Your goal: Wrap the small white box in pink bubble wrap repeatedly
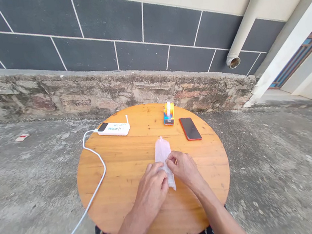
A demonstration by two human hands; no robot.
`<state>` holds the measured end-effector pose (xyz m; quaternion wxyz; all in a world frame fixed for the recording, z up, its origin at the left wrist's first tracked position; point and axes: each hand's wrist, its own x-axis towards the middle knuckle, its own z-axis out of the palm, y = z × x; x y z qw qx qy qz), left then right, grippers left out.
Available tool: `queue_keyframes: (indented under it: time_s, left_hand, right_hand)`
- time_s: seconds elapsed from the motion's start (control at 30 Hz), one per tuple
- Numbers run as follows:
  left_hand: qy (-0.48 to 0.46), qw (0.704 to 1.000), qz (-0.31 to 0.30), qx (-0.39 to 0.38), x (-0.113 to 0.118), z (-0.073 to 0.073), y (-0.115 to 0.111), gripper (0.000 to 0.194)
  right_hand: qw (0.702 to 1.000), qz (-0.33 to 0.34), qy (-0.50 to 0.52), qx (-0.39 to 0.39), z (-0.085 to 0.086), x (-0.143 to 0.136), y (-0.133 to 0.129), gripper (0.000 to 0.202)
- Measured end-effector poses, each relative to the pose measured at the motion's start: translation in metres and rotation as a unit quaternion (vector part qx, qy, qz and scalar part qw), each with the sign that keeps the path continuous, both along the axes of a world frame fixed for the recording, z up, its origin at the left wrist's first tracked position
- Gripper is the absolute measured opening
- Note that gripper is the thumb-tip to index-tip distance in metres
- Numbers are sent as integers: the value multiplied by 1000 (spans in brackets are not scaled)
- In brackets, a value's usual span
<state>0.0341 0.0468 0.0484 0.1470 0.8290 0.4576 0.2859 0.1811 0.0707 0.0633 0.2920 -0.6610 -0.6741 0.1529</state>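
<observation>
A narrow, pale pinkish-white sheet or wrapper (162, 148) lies lengthwise near the middle of the round wooden table (117, 175). My left hand (152, 184) rests on its left side, fingers bent, with the fingertips on the material. From the right, my right hand (183, 166) pinches at the sheet's right edge, thumb and index finger close together. The lower end of the sheet shows between my hands. What the sheet is, or whether anything is inside it, I cannot make out.
A white device (114, 129) with a white cable (104, 166) lies at the table's back left. At the back stands a yellow-and-blue tape dispenser (168, 114); right of it lies a red-edged phone (190, 129). A tiled wall and a drainpipe (249, 16) are beyond.
</observation>
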Motion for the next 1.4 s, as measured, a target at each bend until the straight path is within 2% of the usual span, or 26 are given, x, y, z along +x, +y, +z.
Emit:
queue_keyframes:
  time_s: [0.23,0.5,0.7,0.83,0.93,1.07,1.17,1.23,1.33,1.4]
  left_hand:
    - [15,1000,-2,-9,0,4,-1,24]
    - [20,999,-35,-25,-1,7,6,23]
    - [21,997,-65,-39,-2,10,12,21]
    - [14,997,-66,-45,-2,11,12,20]
    - [9,997,-64,-45,-1,9,13,20]
    - [8,997,-56,-53,0,8,12,20]
    - [3,997,-57,-56,-1,10,11,20]
    - [-5,996,-61,-62,-1,11,10,20]
    - [-16,995,-57,-74,-3,12,9,20]
    - [-19,995,-54,-79,-3,12,9,19]
  right_hand:
    - [998,-27,53,4,-8,2,-13,24]
    - [989,-49,118,80,-25,-5,-23,25]
    - [989,-4,113,98,-27,-3,-24,24]
    - [984,26,114,137,-20,10,-20,23]
    - [985,87,53,140,-2,20,-12,24]
    - [971,169,-140,99,21,20,5,38]
    - [949,135,-277,68,25,17,20,48]
    - [941,83,-322,59,24,18,28,43]
    - [949,31,-306,73,21,25,35,40]
    - [965,29,-239,100,19,32,34,40]
